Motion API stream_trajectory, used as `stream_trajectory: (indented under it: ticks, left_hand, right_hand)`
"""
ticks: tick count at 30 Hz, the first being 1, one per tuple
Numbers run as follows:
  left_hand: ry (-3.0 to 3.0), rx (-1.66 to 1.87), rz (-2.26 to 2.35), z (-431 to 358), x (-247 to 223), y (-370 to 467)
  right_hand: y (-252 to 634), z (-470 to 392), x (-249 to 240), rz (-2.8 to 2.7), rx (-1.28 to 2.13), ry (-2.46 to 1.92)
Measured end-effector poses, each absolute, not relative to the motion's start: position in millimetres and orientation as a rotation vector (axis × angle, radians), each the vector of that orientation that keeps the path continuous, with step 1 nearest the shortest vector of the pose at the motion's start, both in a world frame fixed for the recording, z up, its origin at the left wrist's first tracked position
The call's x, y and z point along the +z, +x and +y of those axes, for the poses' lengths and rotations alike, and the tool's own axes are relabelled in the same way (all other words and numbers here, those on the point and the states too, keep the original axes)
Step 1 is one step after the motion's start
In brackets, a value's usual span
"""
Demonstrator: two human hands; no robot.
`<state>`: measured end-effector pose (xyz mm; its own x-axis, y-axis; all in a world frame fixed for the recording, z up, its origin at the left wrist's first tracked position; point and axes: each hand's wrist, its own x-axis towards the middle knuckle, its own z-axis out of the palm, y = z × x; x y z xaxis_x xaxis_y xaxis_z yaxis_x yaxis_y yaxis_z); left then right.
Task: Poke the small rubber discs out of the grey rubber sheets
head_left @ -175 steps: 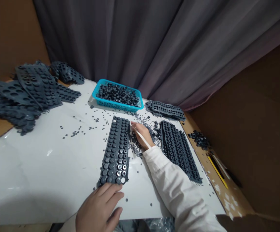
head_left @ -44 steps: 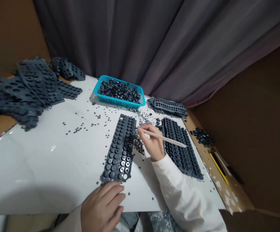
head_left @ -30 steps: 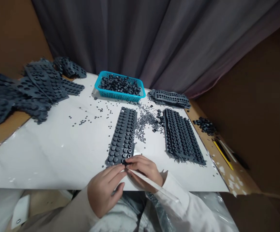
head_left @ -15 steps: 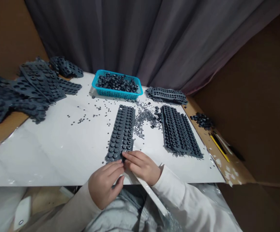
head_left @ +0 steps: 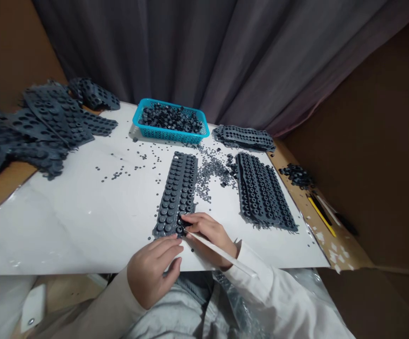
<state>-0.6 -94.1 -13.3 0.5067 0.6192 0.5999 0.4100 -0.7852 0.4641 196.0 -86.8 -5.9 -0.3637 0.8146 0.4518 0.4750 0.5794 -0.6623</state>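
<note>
A dark grey rubber sheet (head_left: pixel 178 190) with rows of round raised studs lies lengthwise in front of me on the white tabletop. My left hand (head_left: pixel 155 266) rests its fingertips at the sheet's near edge, fingers stretched and thumb apart. Closed around a thin white stick-like tool (head_left: pixel 222 253), my right hand (head_left: pixel 209 235) is at the sheet's near right corner. The tool's tip meets the studs there, but its exact shape is hidden by the fingers. Small grey discs (head_left: pixel 211 176) lie scattered beside the sheet.
A blue basket (head_left: pixel 171 134) full of small dark pieces stands at the back. Studded sheets (head_left: pixel 266 193) are stacked on the right, with perforated sheets (head_left: pixel 245 138) behind them. More sheets (head_left: pixel 49 122) heap at left. A yellow tool (head_left: pixel 321 215) lies near the right edge.
The white tool has swung up across my right wrist, its rear end rising and moving right. My right hand has shifted slightly, uncovering a stud at the near corner. My left hand stays nearly still.
</note>
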Motion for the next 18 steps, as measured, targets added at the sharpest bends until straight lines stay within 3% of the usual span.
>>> stream_trajectory:
  ticks: [11, 18]
  left_hand:
    - [2.469, 1.143, 0.884, -94, -12, 0]
    - [2.460, 1.125, 0.877, -95, -15, -1]
  right_hand:
    - [200, -78, 3, -2.300, 0.093, -1.060]
    - [201, -75, 6, -1.976, 0.505, -1.095]
